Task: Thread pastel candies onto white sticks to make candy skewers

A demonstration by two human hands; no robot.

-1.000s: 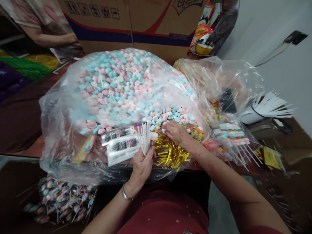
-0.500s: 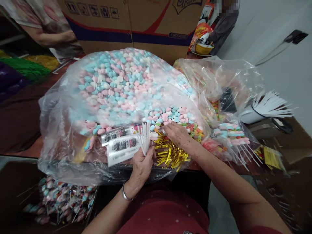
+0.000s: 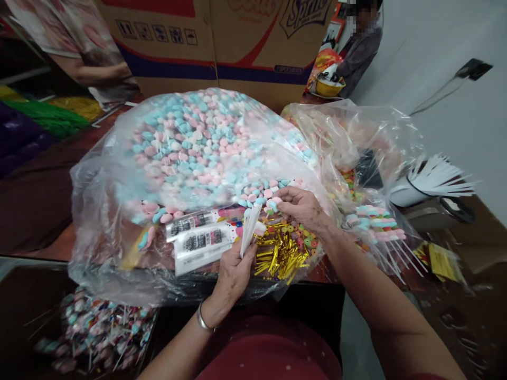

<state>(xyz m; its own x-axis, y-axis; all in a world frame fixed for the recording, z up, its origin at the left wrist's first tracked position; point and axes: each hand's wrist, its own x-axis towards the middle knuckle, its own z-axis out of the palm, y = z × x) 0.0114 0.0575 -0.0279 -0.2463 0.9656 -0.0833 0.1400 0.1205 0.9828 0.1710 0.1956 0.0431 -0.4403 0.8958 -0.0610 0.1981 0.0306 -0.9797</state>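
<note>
My left hand (image 3: pixel 234 266) is closed round a bundle of white sticks (image 3: pixel 250 226) that point up and away from me. A pale pink and white marshmallow (image 3: pixel 260 228) shows just right of the bundle. My right hand (image 3: pixel 303 208) pinches a pink and blue marshmallow (image 3: pixel 274 203) at the edge of the loose marshmallow pile (image 3: pixel 253 192). Gold twist ties (image 3: pixel 283 256) lie below my right hand, with ring-shaped gummies (image 3: pixel 304 237) beside them. Printed clear packets (image 3: pixel 204 245) lie left of my left hand.
A large clear bag of marshmallows (image 3: pixel 198 137) covers the table's middle. To the right are finished skewers (image 3: pixel 376 224) and a container of white sticks (image 3: pixel 407 192). A box of wrapped skewers (image 3: pixel 106 330) stands below left. A big carton (image 3: pixel 222 47) blocks the back; two people are beyond.
My right hand has lifted from the pile and now has a marshmallow between its fingers. The sticks in my left hand have drawn closer together and lean to the right.
</note>
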